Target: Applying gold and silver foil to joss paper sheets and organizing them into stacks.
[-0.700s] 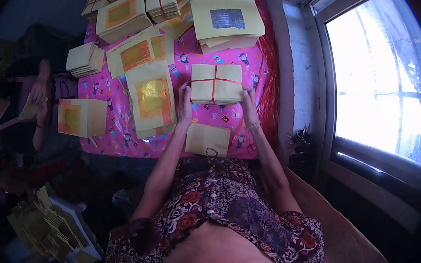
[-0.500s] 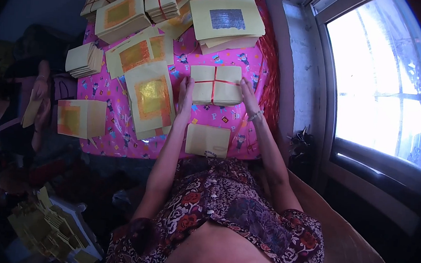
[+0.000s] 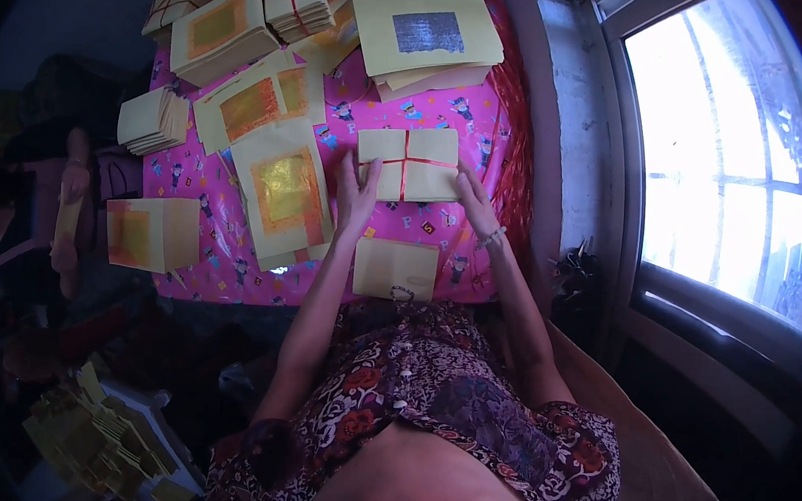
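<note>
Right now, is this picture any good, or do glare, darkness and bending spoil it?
In the head view: the window is washed out to white, its right edge bowed by the lens; the gold patch catches a bright shine; the other person at the left is in deep shadow; the left hand, right hand and tied bundle show fairly clearly.

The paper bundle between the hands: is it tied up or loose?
Tied up: red string runs both ways over the paper bundle, crossing on top.
</note>
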Demonstrator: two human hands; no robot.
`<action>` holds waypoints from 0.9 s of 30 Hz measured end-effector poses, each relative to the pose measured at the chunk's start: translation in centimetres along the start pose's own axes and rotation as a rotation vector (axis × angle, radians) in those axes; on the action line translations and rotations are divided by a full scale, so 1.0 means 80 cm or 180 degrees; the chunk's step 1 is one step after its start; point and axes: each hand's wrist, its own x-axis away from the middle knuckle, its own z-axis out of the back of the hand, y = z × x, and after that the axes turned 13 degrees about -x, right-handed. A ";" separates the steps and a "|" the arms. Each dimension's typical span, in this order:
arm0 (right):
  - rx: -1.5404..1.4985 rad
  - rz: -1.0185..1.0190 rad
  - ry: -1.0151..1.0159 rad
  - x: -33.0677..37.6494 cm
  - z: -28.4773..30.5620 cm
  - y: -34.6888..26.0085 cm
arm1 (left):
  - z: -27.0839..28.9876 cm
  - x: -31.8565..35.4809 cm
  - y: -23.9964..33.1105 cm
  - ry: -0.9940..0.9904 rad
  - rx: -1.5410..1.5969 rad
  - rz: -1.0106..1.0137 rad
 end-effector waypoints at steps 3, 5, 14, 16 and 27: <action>0.0299 0.0689 0.0045 0.031 0.022 0.001 | -0.003 0.006 0.061 0.1013 -0.1520 -0.1292; 0.0695 0.0722 0.0161 0.049 0.011 -0.010 | -0.001 -0.008 0.081 0.0674 -0.1770 -0.1779; 0.1178 0.1596 0.1277 0.062 -0.046 0.005 | -0.079 -0.062 0.103 -0.0640 -0.2850 -0.2107; 0.1129 0.1608 0.1379 0.061 -0.048 0.010 | -0.084 -0.062 0.096 -0.0543 -0.2814 -0.2226; 0.0918 0.1521 0.1458 0.058 -0.034 0.020 | -0.084 -0.052 0.094 -0.0376 -0.2718 -0.2728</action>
